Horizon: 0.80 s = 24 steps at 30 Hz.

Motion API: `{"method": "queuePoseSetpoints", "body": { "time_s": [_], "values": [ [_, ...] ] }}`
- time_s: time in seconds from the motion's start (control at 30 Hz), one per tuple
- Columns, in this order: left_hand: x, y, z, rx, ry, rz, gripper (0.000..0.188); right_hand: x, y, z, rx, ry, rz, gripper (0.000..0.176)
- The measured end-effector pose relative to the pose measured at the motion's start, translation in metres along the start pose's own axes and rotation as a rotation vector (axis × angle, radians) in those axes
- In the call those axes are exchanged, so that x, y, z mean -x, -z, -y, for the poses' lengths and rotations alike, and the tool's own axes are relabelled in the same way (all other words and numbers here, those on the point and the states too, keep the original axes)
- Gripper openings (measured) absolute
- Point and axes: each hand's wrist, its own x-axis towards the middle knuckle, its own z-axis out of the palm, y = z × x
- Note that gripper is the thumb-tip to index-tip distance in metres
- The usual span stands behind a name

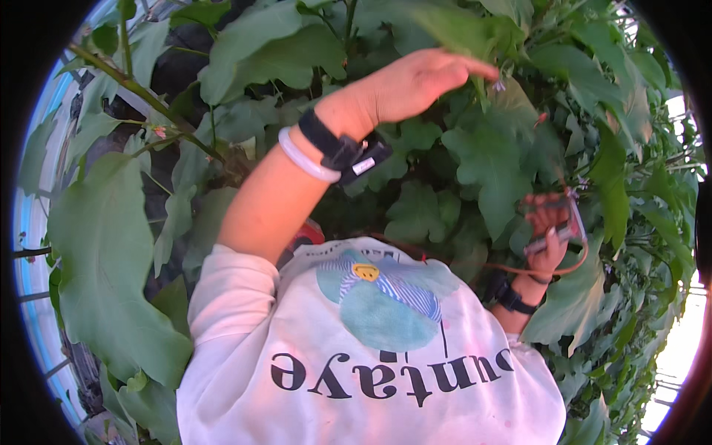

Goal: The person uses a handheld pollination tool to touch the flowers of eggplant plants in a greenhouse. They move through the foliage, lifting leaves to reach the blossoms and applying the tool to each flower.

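Observation:
Across the upper middle reaches my left hand [417,83], its fingers stretched to a blurred green leaf [467,28] and a small pale purple flower [499,85]. Whether the fingertips pinch the stem there cannot be made out. Lower at the right, my right hand [545,239] is closed around a trigger handle [548,240] with a metal lever. An orange hose [578,261] loops from this handle back toward my waist. A thin, blurred wand seems to rise from it toward a red tip [540,119] among the leaves, below the flower.
Broad lobed leaves [111,267], apparently eggplant, crowd all sides. A thick stem [139,92] slants across the upper left. Dense foliage [662,222] runs along the right. Something red [308,232] shows partly behind my white printed shirt [367,378].

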Motion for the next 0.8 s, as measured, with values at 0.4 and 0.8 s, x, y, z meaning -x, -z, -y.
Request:
{"method": "queuePoseSetpoints", "body": {
  "time_s": [0.4,0.8],
  "values": [
    [0.063,-0.028,-0.073,-0.237,-0.342,0.149,0.038,-0.024,-0.118,-0.048,-0.198,-0.176,0.399,0.073],
    [0.063,0.023,-0.122,-0.563,-0.084,-0.576,0.076,-0.199,-0.262,0.045,-0.466,0.254,0.303,0.069]
  ]
}}
